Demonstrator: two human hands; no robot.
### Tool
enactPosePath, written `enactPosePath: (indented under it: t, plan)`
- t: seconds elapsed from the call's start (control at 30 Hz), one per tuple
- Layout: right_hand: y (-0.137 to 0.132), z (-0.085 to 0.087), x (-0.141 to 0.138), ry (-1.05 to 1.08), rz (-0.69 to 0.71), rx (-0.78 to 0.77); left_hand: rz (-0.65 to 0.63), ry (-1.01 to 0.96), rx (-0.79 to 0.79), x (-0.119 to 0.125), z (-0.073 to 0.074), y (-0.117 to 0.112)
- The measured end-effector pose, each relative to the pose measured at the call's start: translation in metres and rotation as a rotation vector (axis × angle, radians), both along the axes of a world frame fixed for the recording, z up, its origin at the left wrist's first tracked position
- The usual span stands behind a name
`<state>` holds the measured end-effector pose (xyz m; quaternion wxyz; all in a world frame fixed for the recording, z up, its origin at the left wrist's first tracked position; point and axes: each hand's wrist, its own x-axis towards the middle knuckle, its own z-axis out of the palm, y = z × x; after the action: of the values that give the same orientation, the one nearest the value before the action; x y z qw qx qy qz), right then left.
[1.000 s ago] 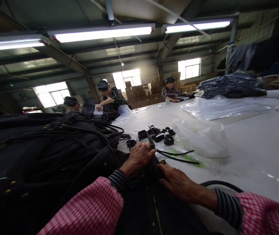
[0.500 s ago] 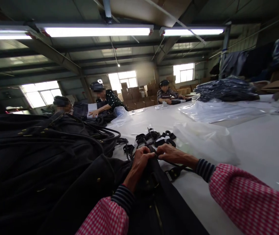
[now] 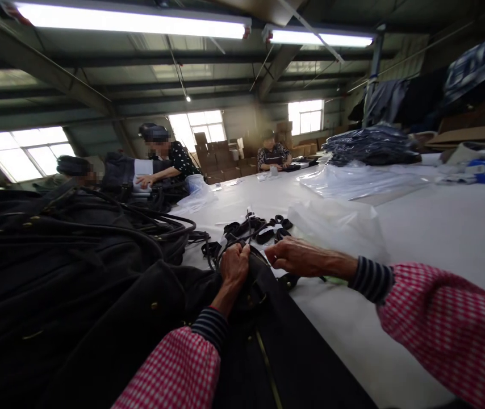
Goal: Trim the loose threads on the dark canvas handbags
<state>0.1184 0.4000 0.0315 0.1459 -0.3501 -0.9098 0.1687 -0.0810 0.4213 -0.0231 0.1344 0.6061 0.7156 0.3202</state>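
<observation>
A black bag (image 3: 297, 352) with a brass-coloured zip lies in front of me, its far end under my hands. My left hand (image 3: 234, 266) is closed on that far end, thumb on top. Just to the right, my right hand (image 3: 296, 257) has its fingers curled into a pinch beside a thin dark strap; whatever is in the fingertips is too small to make out. Beyond both hands lie several coiled black straps (image 3: 272, 230) with white wraps. A heap of black bags (image 3: 76, 272) with long handles fills the left side.
Clear plastic bags (image 3: 338, 224) lie on the white table (image 3: 430, 227) to the right. Farther back is a stack of dark wrapped goods (image 3: 368, 145). Across the table, a person in a dotted top (image 3: 183, 162) handles a dark bag; other people sit nearby.
My right hand has pulled away to the right from my left hand, widening the gap between them. My left hand stays on the bag's end. The view has turned slightly right and down.
</observation>
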Motion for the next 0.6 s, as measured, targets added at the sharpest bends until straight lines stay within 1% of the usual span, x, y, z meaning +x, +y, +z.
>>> enactPosePath:
  t: [0.07, 0.13, 0.2, 0.27, 0.37, 0.47, 0.5, 0.53, 0.57, 0.6]
  plan:
    - [-0.031, 0.002, 0.021, -0.008, 0.035, -0.062, 0.023, 0.037, -0.005, -0.002, 0.0, 0.002]
    - [-0.067, -0.001, 0.047, -0.001, 0.035, -0.148, 0.034, 0.072, -0.013, -0.003, -0.002, 0.005]
    - [-0.102, -0.007, 0.07, -0.007, -0.023, -0.249, 0.037, 0.105, -0.021, -0.004, -0.005, 0.009]
    - [-0.128, -0.016, 0.087, -0.004, -0.1, -0.35, 0.031, 0.139, -0.026, -0.005, -0.007, 0.01]
    - [-0.148, -0.029, 0.095, 0.045, -0.191, -0.446, 0.016, 0.2, -0.018, -0.005, -0.003, 0.008]
    - [-0.151, -0.036, 0.093, 0.084, -0.197, -0.497, 0.014, 0.274, 0.063, 0.0, 0.014, -0.007]
    - [-0.151, -0.036, 0.092, 0.083, -0.19, -0.506, -0.034, 0.314, 0.12, 0.003, 0.02, -0.015]
    - [-0.15, -0.037, 0.091, 0.074, -0.187, -0.517, -0.138, 0.368, 0.181, 0.008, 0.025, -0.025]
    - [-0.15, -0.037, 0.091, 0.058, -0.19, -0.522, -0.305, 0.432, 0.232, 0.014, 0.028, -0.035]
    - [-0.15, -0.038, 0.092, 0.039, -0.201, -0.525, -0.514, 0.5, 0.263, 0.019, 0.03, -0.047]
